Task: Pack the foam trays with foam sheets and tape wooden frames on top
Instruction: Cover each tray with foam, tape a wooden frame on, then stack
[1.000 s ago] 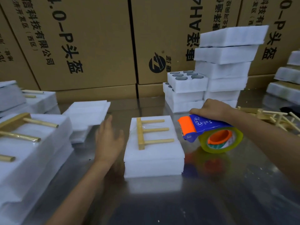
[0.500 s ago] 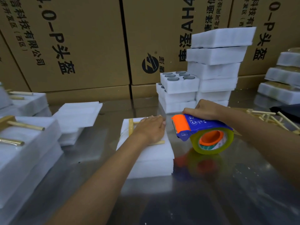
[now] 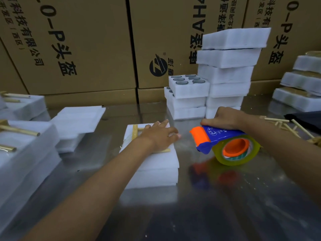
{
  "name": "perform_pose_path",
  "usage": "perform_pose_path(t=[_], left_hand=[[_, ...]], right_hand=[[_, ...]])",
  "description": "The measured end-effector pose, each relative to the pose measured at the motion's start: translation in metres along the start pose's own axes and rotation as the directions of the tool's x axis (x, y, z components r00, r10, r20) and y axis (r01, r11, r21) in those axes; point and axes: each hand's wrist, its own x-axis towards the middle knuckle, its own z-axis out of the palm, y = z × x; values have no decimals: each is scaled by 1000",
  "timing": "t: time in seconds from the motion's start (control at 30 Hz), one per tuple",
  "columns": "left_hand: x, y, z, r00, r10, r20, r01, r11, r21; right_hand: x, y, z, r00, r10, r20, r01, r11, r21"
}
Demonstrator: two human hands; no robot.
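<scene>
On the shiny metal table [image 3: 225, 206], near its middle, sits a white foam tray [image 3: 156, 164] with a foam sheet layered on top and a wooden frame [image 3: 135, 133] lying across its upper face; only the frame's cross bar and bits of its rods show past the hand. The left hand [image 3: 159, 136] lies flat on that frame with fingers straight and slightly spread, pressing it down onto the foam, the fingertips reaching the tray's far right corner. Just beside the tray, to its right and not touching it, the right hand [image 3: 224, 119] grips the top of a blue and orange tape dispenser [image 3: 215, 140], fingers curled over its body; the yellowish tape roll [image 3: 238, 150] on its orange hub hangs just above the table, which mirrors it. Behind the hands stand a tall leaning stack of foam trays [image 3: 229, 73] and a shorter stack [image 3: 187, 96] whose top tray shows round dark-filled holes. At left lie a pile of loose foam sheets [image 3: 78, 119] and finished packs [image 3: 22, 153] with wooden rods on top. Loose wooden sticks [image 3: 286, 126] lie scattered at right, near more foam trays [image 3: 298, 87]. Printed cardboard boxes [image 3: 86, 49] form the back wall.
</scene>
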Motion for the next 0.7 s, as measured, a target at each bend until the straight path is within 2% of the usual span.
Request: perform_pose_path(t=[0.1,0.17,0.3,0.4,0.6,0.7], left_hand=[[5,16,-7,995,73,-65,-61,984,165],[6,26,-3,988,82,-128,-74,995,62],[5,23,8,982,27,-189,-52,990,-130],[5,20,7,981,-10,-195,-39,968,-247],[8,17,14,970,65,-236,-97,988,-124],[8,21,19,954,80,-287,-106,992,-74]], right_hand=[[0,-8,5,999,-24,-27,21,996,-88],[0,-13,7,999,-32,-28,28,989,-142],[-1,-12,6,999,-22,-46,15,989,-147],[-2,-15,6,999,-20,-42,13,984,-178],[-1,-41,19,998,-62,-20,51,933,-356],[-2,-45,20,998,-51,-29,36,926,-376]])
